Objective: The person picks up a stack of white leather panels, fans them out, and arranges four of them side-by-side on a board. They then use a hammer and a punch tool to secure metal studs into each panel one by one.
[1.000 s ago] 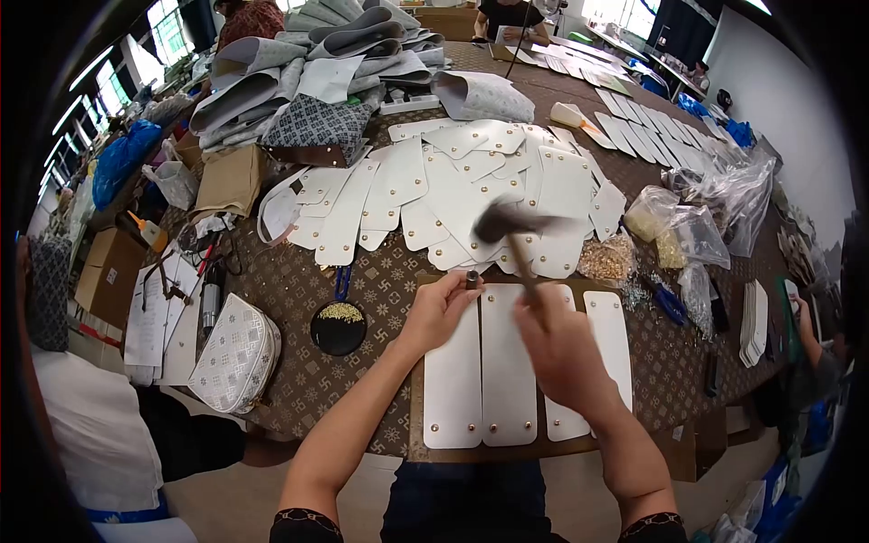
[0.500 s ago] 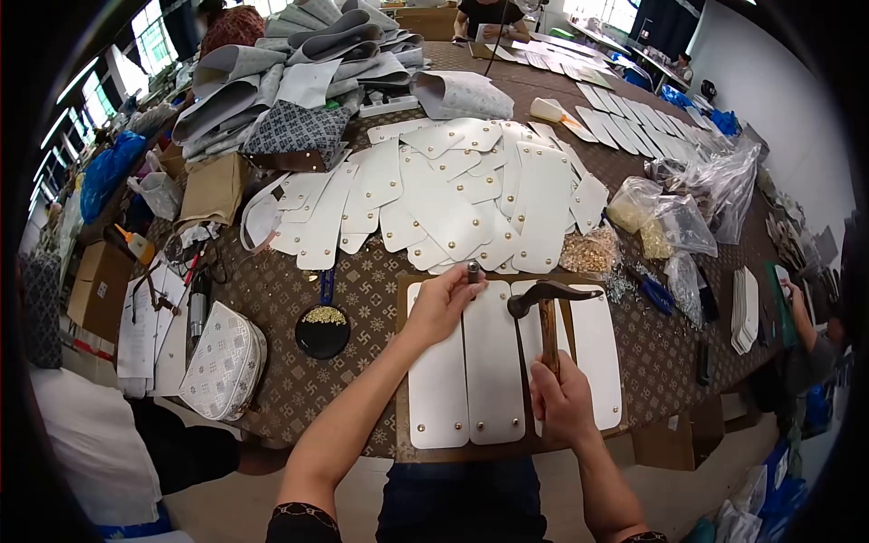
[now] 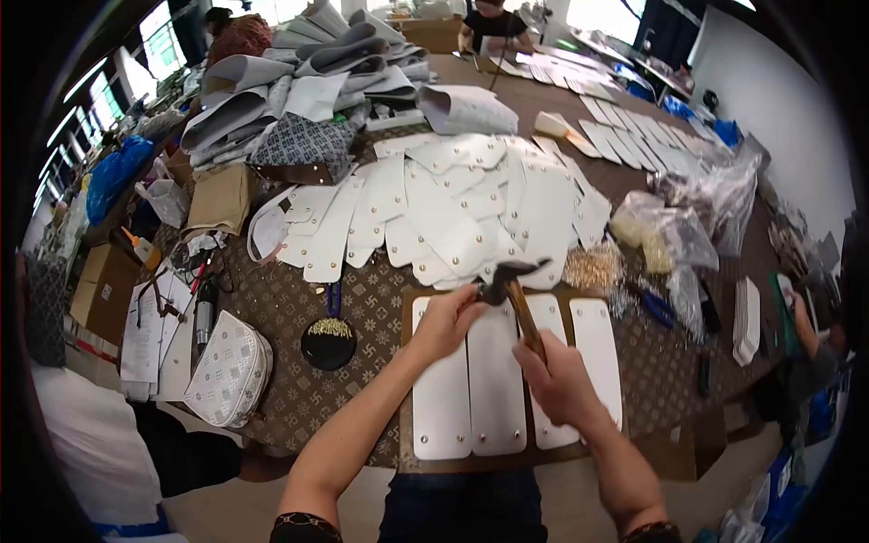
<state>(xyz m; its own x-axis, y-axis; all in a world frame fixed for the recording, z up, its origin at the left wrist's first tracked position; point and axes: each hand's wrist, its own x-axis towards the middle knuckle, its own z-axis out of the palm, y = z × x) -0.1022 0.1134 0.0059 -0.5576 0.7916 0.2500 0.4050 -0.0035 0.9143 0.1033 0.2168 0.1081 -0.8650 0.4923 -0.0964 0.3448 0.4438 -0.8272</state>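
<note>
My right hand (image 3: 557, 380) grips the wooden handle of a hammer (image 3: 523, 319). The hammer's dark head sits right at the fingertips of my left hand (image 3: 444, 324). That hand is pinched on a small metal setting punch, now mostly hidden behind the head. Both hands are over white panels (image 3: 497, 389) with metal rivets near their ends, laid side by side on a brown board (image 3: 406, 434). The punch stands near the far end of the second panel from the left.
Beyond the board lies a heap of riveted white pieces (image 3: 444, 204). A black pan (image 3: 328, 348) holding small brass parts is left of it, near a white patterned pouch (image 3: 226, 371). To the right are loose rivets (image 3: 593, 268), blue-handled pliers (image 3: 656, 308) and plastic bags (image 3: 683, 226). Another person (image 3: 493, 32) sits at the far end.
The hammer has swung left and down, its head now over the punch at my left fingertips. My left hand keeps its pinch. The view has shifted slightly.
</note>
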